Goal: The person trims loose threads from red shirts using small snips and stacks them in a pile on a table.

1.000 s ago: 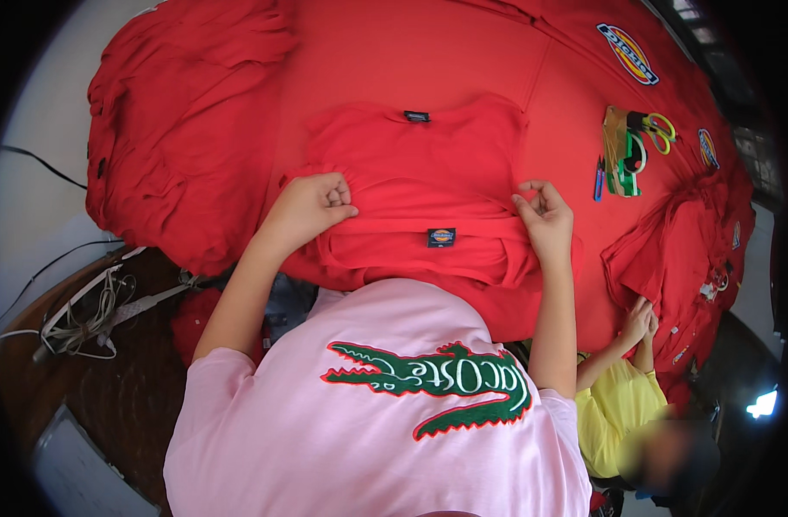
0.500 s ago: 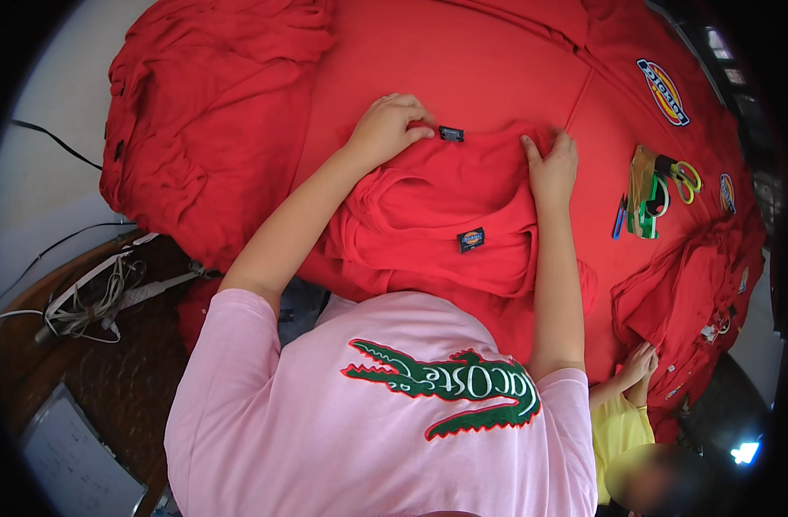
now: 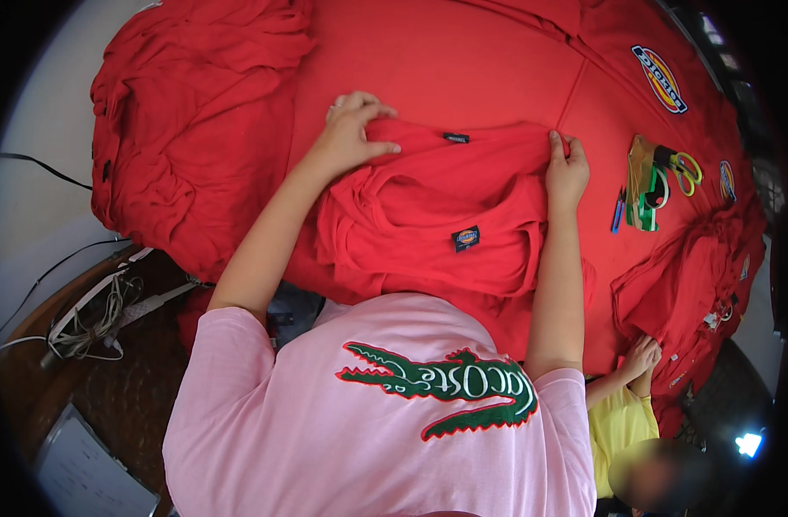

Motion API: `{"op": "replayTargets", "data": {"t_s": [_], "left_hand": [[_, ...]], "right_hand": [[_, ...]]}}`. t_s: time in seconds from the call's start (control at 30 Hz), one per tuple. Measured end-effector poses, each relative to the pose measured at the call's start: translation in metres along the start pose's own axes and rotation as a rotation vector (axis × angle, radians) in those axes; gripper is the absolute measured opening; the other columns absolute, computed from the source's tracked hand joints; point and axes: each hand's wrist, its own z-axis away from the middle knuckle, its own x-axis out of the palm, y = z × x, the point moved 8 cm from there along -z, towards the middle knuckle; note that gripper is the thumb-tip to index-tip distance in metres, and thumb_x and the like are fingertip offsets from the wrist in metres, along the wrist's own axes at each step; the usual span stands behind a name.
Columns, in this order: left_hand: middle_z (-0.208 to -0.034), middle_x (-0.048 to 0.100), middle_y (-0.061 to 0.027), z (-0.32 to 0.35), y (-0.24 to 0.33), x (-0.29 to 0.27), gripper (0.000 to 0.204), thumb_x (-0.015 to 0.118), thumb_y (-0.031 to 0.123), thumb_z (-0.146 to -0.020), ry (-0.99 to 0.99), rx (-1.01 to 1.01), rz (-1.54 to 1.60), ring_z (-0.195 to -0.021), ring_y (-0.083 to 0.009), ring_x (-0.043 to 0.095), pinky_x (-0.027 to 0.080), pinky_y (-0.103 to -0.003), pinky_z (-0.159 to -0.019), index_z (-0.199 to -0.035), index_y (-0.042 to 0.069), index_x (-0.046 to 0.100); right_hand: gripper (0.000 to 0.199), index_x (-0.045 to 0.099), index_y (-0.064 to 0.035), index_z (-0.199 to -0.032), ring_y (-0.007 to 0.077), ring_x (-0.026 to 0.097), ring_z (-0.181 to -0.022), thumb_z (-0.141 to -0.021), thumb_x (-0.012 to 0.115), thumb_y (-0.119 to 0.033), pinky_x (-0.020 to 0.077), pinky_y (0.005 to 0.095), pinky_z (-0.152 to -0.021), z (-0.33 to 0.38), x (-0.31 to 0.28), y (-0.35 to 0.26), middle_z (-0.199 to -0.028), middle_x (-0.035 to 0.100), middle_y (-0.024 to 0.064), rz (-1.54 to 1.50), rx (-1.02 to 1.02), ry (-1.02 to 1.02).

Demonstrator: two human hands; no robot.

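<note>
A red shirt (image 3: 445,194) lies in front of me with its neck opening toward me; a small dark neck label (image 3: 467,239) shows inside. Another dark label (image 3: 456,137) sits along its far edge. My left hand (image 3: 351,133) rests at the far left end of that edge, thumb and fingers apart around the cloth but not closed on it. At the far right corner my right hand (image 3: 569,177) pinches the shirt's edge between thumb and fingers. More red cloth is bunched beneath, partly hidden.
A heap of red garments (image 3: 196,129) lies at the left. On the right are yellow-handled scissors (image 3: 688,172), a tape roll (image 3: 657,188) and a blue pen-like tool (image 3: 619,211). A co-worker's hands (image 3: 642,358) handle red cloth at lower right. Cables (image 3: 101,319) lie at lower left.
My left hand has moved left and its fingers have spread. My right hand has shifted slightly right, and the shirt's far edge is drawn wider and straighter between them.
</note>
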Motion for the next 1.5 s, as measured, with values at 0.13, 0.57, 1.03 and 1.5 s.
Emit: {"op": "replayTargets", "data": {"t_s": [0.13,0.57,1.03,1.5], "left_hand": [[-0.110,0.069,-0.0035,0.008,-0.016,0.016,0.038,0.085,0.029,-0.089,-0.133,-0.248,0.422,-0.106,-0.0172,0.064,0.050,-0.032,-0.097,-0.114,0.004,0.072],[-0.104,0.071,0.0004,0.028,0.001,-0.022,0.017,0.077,0.018,-0.097,0.032,-0.659,1.347,-0.099,-0.0083,0.064,0.049,-0.026,-0.095,-0.105,0.006,0.069],[-0.096,0.064,-0.0082,0.091,0.073,-0.119,0.023,0.077,0.009,-0.079,-0.198,0.137,-0.210,-0.092,-0.0265,0.064,0.049,-0.038,-0.084,-0.093,0.007,0.060],[-0.121,0.062,-0.0121,0.223,0.048,-0.038,0.034,0.066,-0.002,-0.082,0.019,-0.062,-0.040,-0.099,-0.0370,0.067,0.056,-0.045,-0.086,-0.114,0.006,0.059]], "right_hand": [[0.029,0.072,0.0005,-0.103,0.0237,0.070,-0.090,-0.101,0.072,-0.028,0.0535,0.0357,-0.084,0.000,-0.003,0.016,-0.095,0.075,0.0138,-0.239,-0.024,-0.034],[0.011,0.068,-0.0048,-0.111,0.0101,0.065,-0.100,-0.103,0.070,-0.012,0.0497,0.0266,-0.095,0.057,-0.094,-0.002,-0.106,0.071,0.0020,-0.931,0.095,-0.066],[0.010,0.075,0.0010,-0.103,0.0136,0.068,-0.097,-0.094,0.069,0.004,0.0512,0.0269,-0.093,0.143,-0.155,-0.022,-0.102,0.073,0.0038,-0.300,-0.140,-0.335],[0.022,0.072,-0.0049,-0.086,0.0295,0.066,-0.114,-0.074,0.065,0.012,0.0479,0.0428,-0.102,0.233,-0.129,0.007,-0.105,0.068,0.0072,-0.076,-0.385,-0.102]]}}
